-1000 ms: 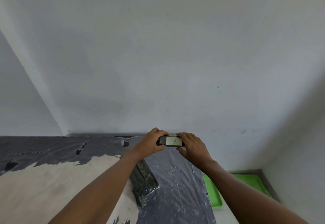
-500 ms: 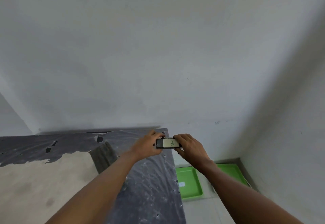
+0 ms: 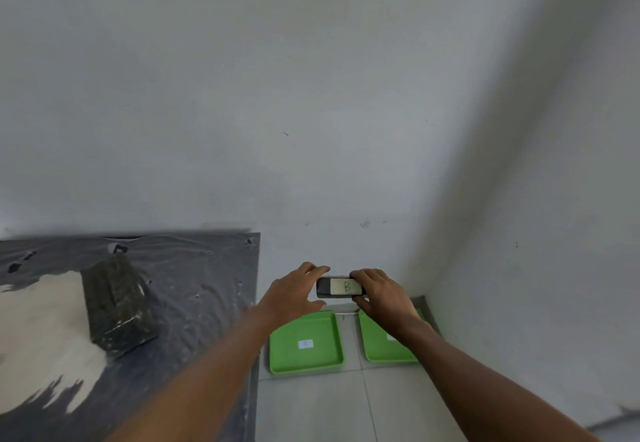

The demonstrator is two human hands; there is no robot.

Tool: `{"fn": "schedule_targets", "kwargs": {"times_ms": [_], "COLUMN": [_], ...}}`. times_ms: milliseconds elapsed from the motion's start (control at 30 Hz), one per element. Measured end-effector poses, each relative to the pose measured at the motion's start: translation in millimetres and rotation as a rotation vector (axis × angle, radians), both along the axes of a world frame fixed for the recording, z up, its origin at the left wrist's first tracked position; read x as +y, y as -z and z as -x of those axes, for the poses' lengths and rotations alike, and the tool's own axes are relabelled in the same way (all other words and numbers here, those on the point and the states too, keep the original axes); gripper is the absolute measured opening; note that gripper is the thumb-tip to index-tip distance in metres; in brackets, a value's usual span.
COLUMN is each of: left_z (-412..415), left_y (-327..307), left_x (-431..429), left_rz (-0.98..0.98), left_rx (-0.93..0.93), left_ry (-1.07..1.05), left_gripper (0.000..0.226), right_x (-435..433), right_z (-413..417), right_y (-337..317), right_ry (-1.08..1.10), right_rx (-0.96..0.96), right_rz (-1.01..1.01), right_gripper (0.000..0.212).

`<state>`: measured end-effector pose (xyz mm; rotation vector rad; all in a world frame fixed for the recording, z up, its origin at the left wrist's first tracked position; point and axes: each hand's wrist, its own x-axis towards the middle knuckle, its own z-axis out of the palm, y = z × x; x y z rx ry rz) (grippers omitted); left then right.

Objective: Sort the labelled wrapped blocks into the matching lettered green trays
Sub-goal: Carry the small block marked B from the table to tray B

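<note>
Hands (image 3: 346, 294) hold B block (image 3: 341, 287); tray labels (image 3: 305, 344) unreadable.

We note two trays side by side on the floor (image 3: 311, 407): the left tray (image 3: 304, 358) and the right tray (image 3: 381, 348), near the far wall (image 3: 311, 95). Left of them stands the bench (image 3: 194, 303), a wrapped block (image 3: 116, 306) on it.

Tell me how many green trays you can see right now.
2. One green tray lies on the floor tiles beside the plastic-covered table; the other green tray lies to its right, near the wall corner, partly hidden under the right forearm. More may sit outside the view.
</note>
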<state>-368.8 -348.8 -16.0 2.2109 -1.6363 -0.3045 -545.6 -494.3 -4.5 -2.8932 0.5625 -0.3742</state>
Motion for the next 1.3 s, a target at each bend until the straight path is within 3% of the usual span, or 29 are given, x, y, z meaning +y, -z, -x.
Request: {"fn": "schedule_targets", "kwargs": {"times_ms": [133, 233, 633, 900, 1100, 1300], "left_z": [22, 28, 24, 23, 40, 56], "left_y": [5, 14, 74, 132, 203, 320], "left_x": [-34, -59, -169, -218, -249, -272], "left_rz": [0.045, 0.077, -0.037, -0.092, -0.140, -0.137], "left_rx": [0.010, 0.037, 0.143, 0.211, 0.216, 0.203], "left_ry": [0.018, -0.002, -0.127, -0.232, -0.249, -0.275], "left_gripper": [0.046, 0.041, 0.061, 0.055, 0.054, 0.052], "right_x": [-28, -52, -181, -260, -301, -326], "right_z": [18, 25, 24, 32, 41, 54], "right_y": [12, 24, 74, 132, 208, 330], "right_ry": [-0.002, 0.018, -0.005, 0.041, 0.046, 0.024], "right_rx": [0.000, 0.009, 0.105, 0.181, 0.181, 0.159], "right_rz": [-0.022, -0.029, -0.035, -0.116, -0.154, -0.145], "right_gripper": [0.046, 0.049, 0.044, 0.046, 0.045, 0.043]}}
